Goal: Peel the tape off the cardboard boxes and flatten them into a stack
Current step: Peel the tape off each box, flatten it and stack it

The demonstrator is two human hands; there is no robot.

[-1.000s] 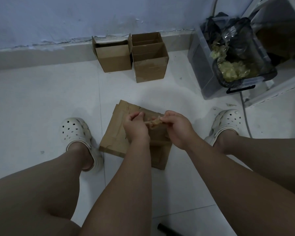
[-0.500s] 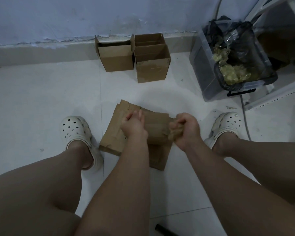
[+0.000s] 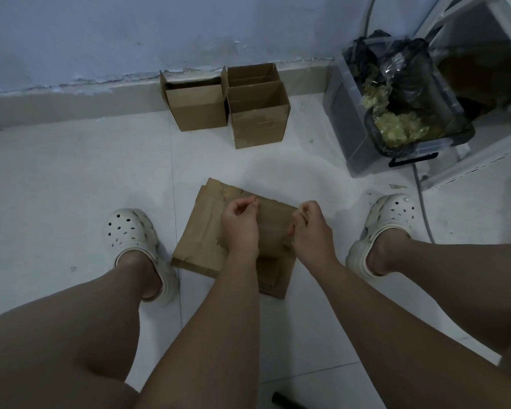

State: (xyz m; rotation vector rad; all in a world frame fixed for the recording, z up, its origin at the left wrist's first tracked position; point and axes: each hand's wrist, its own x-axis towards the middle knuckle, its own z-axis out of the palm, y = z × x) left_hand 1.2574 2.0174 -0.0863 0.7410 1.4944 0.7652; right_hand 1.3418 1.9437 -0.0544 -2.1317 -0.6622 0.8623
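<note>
Right hand grips the tape wad; left hand is curled and empty. The bin lies far right on the floor, nearer the right hand.

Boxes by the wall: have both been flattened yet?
No, the left box and the right box both stand upright with their tops open.
</note>
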